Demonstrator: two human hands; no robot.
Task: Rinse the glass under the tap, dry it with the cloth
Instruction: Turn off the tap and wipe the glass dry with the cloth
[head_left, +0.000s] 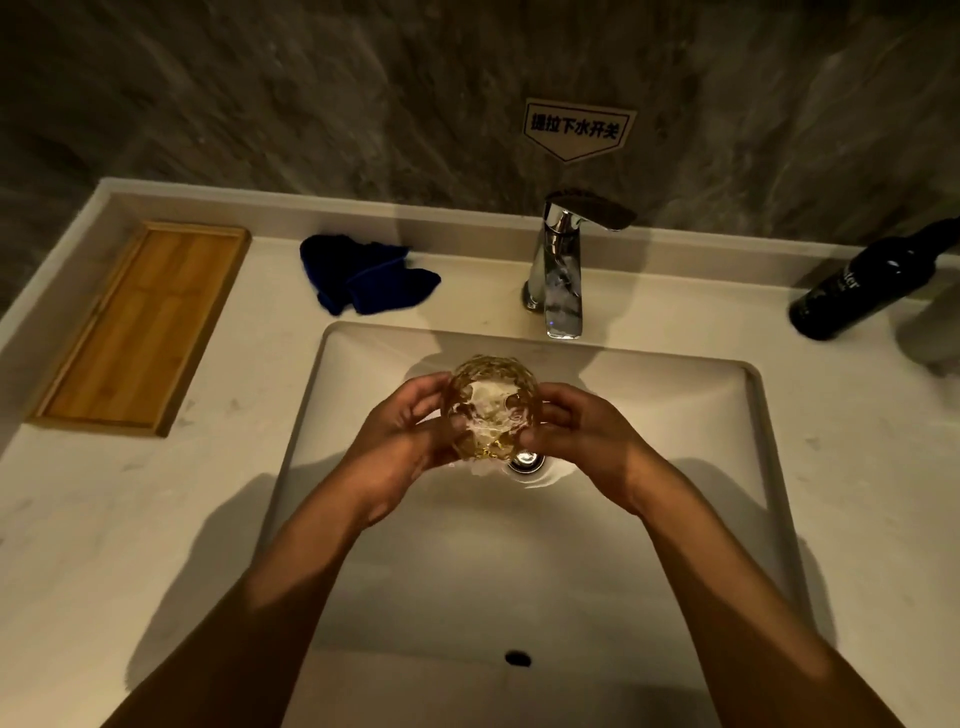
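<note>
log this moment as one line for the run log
stage: rinsing | left hand + right hand: grip amber textured glass over white sink | dark blue cloth: untouched on counter

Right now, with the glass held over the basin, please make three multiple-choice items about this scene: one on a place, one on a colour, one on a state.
1. Where does the crumpled cloth lie?
A. in the wooden tray
B. on the counter left of the chrome tap
C. in the basin

2. What colour is that cloth?
A. dark blue
B. white
C. red

3. How is the amber patterned glass held?
A. by the left hand alone
B. standing free in the basin
C. by both hands

Key:
1 B: the cloth rests on the white counter, between the rectangular wooden tray and the chrome tap.
2 A: its folds show dark blue.
3 C: the left hand and the right hand curl round the glass from either side, above the white rectangular basin.
</note>
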